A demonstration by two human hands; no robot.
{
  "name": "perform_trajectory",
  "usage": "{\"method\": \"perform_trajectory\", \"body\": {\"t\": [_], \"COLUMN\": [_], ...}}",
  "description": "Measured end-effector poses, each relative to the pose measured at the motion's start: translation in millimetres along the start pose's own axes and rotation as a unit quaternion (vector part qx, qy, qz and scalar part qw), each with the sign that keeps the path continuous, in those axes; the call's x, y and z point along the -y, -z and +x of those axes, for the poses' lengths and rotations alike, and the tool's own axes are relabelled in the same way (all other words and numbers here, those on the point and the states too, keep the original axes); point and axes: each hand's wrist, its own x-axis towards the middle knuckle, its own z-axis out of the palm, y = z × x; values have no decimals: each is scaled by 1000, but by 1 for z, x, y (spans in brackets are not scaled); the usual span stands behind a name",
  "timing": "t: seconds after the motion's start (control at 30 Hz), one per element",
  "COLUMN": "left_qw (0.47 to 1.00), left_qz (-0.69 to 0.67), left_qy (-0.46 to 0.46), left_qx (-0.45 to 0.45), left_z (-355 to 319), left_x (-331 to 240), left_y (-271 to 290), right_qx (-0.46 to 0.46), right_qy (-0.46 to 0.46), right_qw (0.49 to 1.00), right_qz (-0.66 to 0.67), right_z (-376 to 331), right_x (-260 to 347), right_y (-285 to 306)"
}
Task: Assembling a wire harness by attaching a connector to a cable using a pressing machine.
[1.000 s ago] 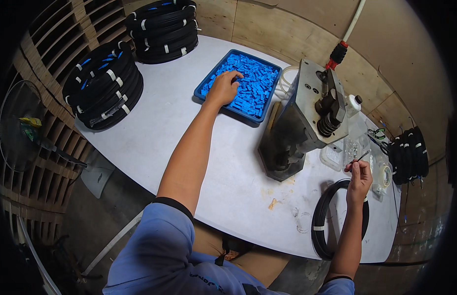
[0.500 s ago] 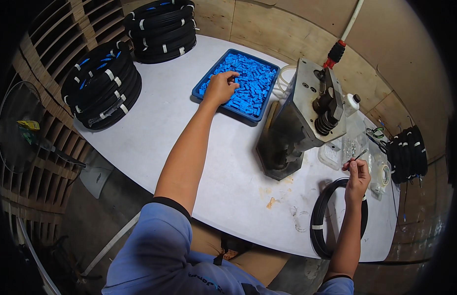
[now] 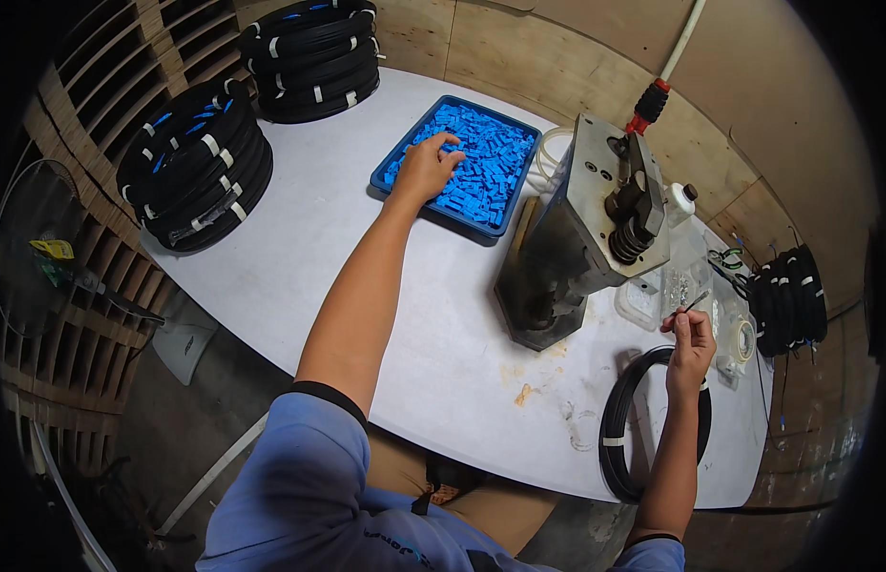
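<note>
Works at a white counter (image 3: 300, 257), broad enough to bear everything close by. Has a steel machine (image 3: 548, 253) standing upright near the middle, probably for access from either arm. Has two black cable stacks (image 3: 200, 181) toward the left side, likely to be out of the arms' way, tied with white bands, presumably against springing open; bits of blue inside the loops. Has a blue tray (image 3: 457, 225) left of the machine, with raised walls, seemingly to corral a loose heap. Has a single black coil (image 3: 613, 415) flat near the right front edge, beside the right forearm, perhaps for a short reach. Has clear containers (image 3: 637, 305) beyond, with small shiny pieces in one. Hangs the left grip (image 3: 426, 172) over the tray's left half, with fingers loosely curled; cannot tell about any piece between them. Pinches in the right grip (image 3: 691, 348), narrow, a dark cable end (image 3: 697, 301), angled upward, perhaps for a clear view. Has small blue pieces (image 3: 486, 167) jumbled across the tray.
</note>
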Motion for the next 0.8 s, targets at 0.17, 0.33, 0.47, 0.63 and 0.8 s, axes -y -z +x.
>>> {"method": "perform_trajectory", "body": {"t": [0.17, 0.33, 0.47, 0.63, 0.8], "left_qw": [1000, 998, 999, 999, 996], "left_qz": [-30, 51, 47, 40, -34], "left_qy": [-6, -38, -27, -21, -59], "left_qx": [6, 4, 3, -2, -56], "left_z": [0, 1, 1, 1, 3], "left_x": [0, 9, 9, 9, 4], "left_y": [0, -1, -1, -1, -13], "right_qx": [0, -2, -1, -25, -55], "right_qy": [1, 2, 4, 2, 23], "right_qw": [1000, 1000, 1000, 1000, 998], "right_qz": [-3, 1, 0, 19, 13], "right_z": [1, 0, 0, 0, 1], "right_x": [0, -2, -3, 3, 2], "right_y": [2, 2, 2, -2, 8]}}
